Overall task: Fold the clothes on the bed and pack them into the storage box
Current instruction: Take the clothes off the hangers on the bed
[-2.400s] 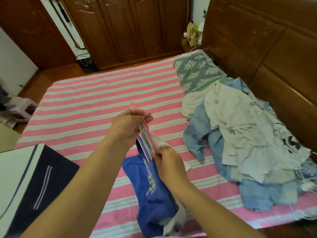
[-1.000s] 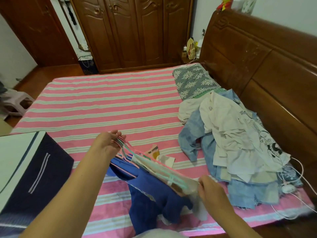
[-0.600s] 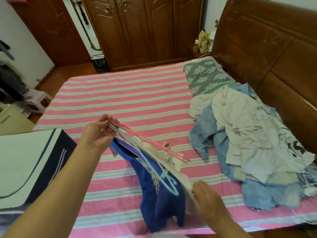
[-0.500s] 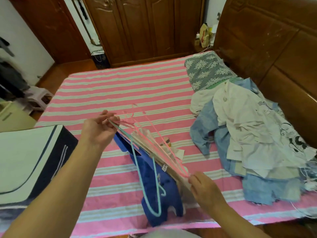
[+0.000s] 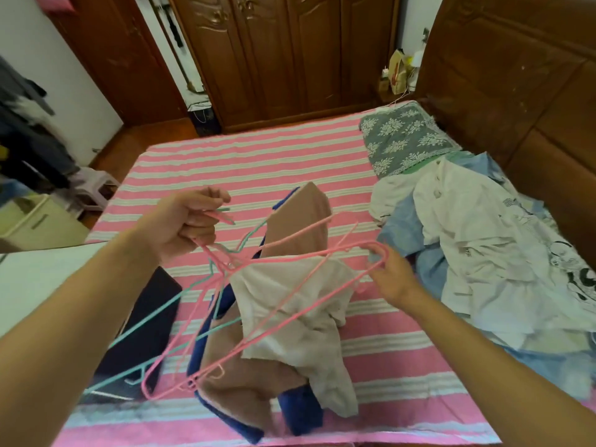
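Observation:
My left hand (image 5: 188, 225) grips the hooks of a bundle of pink and teal wire hangers (image 5: 258, 298), held above the pink striped bed (image 5: 258, 162). My right hand (image 5: 392, 279) pinches the shoulder end of a pink hanger. White, tan and blue garments (image 5: 290, 311) hang from the hangers over the near edge of the bed. A pile of white and light-blue clothes (image 5: 483, 253) lies at the right beside the headboard. The dark storage box (image 5: 142, 330) with its white lid (image 5: 48, 279) sits at the lower left, partly hidden by my left arm.
A grey floral pillow (image 5: 406, 137) lies at the head of the bed. The wooden headboard (image 5: 532, 91) runs along the right and a wardrobe (image 5: 283, 53) stands behind. A small stool (image 5: 93, 188) and a pale box (image 5: 38, 221) are on the floor at left.
The hangers have fanned apart and risen. My right hand went from the bundle's lower end up to a pink hanger's shoulder, and the tan and white garments now show.

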`<state>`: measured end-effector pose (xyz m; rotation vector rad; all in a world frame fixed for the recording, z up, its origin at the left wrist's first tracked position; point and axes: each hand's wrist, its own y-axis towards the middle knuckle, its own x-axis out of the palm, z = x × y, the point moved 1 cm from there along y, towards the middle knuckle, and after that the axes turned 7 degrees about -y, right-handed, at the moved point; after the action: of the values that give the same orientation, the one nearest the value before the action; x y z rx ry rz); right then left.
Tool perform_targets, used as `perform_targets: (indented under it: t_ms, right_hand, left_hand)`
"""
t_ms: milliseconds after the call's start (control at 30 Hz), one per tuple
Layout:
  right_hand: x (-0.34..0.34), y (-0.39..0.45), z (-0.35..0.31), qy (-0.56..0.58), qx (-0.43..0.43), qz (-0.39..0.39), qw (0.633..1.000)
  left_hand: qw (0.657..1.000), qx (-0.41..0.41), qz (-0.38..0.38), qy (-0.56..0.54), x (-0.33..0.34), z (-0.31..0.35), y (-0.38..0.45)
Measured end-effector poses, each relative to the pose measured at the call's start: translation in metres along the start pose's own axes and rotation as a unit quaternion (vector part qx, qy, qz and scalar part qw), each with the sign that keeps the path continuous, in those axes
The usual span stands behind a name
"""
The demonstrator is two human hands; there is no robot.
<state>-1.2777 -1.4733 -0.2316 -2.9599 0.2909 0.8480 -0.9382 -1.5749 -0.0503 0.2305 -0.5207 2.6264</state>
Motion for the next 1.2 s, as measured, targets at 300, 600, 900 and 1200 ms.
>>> perform_targets:
  t_ms: [300,600,900,1200]
  right_hand:
    - [0.062,-0.011,-0.002,0.086,0.039,-0.103,0.99]
    - [-0.06,-0.028,0.045,0.214,0.207,0.204,0.932]
    - [-0.179,-0.075,-0.103,0.134,0.008,0.381,0.915]
    - [-0.33,0.05,-0.119,-0.042,0.034,0.411,0.91]
  left_hand:
    - [0.995,-0.029,-0.01,0.098,-0.011,0.01,-0.024]
    - [0.952,-0.007,0.18,0.248,-0.059,-0.017,-0.005]
    - [0.933,-0.008,0.216,0.288,-0.002,-0.102,0.078]
    - [0.969,0.014,0.199,0.143,0.063,-0.091,0.135]
